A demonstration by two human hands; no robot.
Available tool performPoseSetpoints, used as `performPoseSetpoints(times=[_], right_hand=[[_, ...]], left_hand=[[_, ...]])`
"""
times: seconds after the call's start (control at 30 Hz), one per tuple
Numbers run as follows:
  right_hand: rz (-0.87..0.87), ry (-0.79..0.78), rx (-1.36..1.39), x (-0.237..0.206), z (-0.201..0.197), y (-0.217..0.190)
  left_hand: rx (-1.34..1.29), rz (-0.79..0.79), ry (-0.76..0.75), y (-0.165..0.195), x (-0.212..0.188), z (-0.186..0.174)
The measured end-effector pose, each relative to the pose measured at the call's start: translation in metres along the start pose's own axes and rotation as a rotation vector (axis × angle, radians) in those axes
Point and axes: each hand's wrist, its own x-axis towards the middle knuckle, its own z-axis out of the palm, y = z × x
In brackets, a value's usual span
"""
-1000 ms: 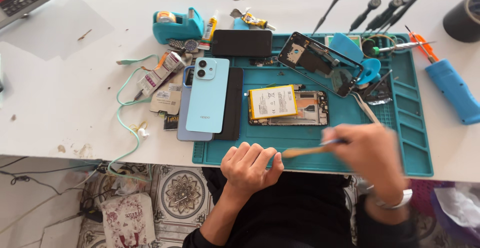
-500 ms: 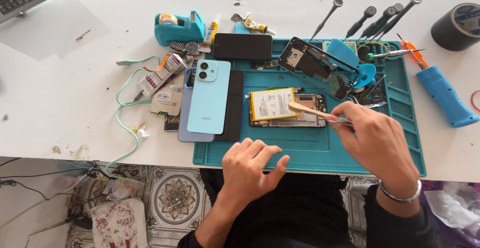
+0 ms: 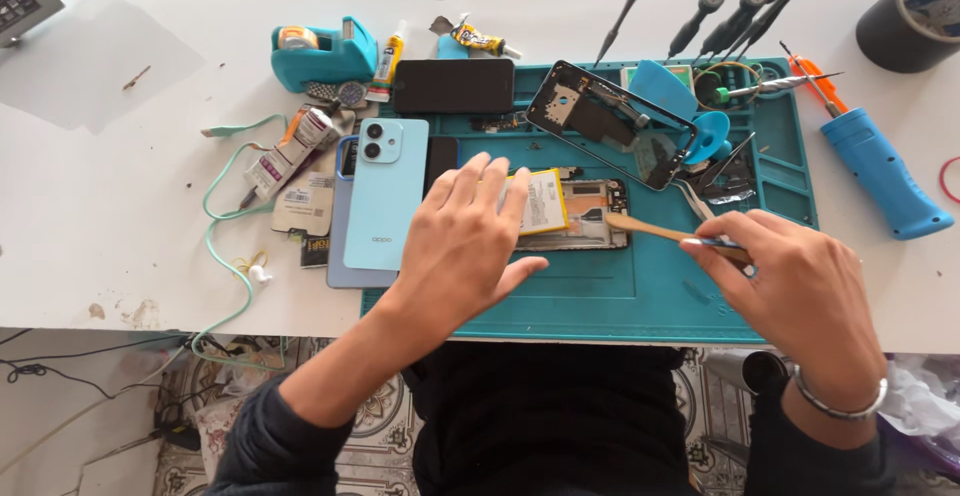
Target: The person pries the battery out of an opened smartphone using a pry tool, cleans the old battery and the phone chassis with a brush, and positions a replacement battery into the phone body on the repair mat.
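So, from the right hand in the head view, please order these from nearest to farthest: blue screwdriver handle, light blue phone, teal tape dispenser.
From the right hand:
1. Blue screwdriver handle, up to its right.
2. Light blue phone, across the mat, left.
3. Teal tape dispenser, far upper left.

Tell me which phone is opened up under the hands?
The opened phone with the yellow-edged battery under the left hand; the light blue phone and black phone lie closed.

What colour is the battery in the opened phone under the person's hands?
Yellow-edged with a white label, on the battery, seen in the head view.
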Motion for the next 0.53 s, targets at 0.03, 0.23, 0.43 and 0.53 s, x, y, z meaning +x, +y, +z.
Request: performPoseSetpoints(times=[0.03,0.23,0.43,0.53], right_hand=[[0.003,0.031,-0.015,0.001,0.001,0.001],[0.006,0.043,-0.051,0.002,0.018,0.01],[0.012,-0.081,0.128,-0.005,0.0,0.038],[-0.01,0.084,0.138,0.003,0.01,0.028]], left_hand=[[-0.014,0.016,-0.006,0.0,0.006,0.005],[-0.061,0.015,-0.035,0.007,0.012,0.037],[-0.12,-0.026,-0.051,0.013,0.008,0.048],[-0.077,0.003,-0.069,0.016,0.012,0.049]])
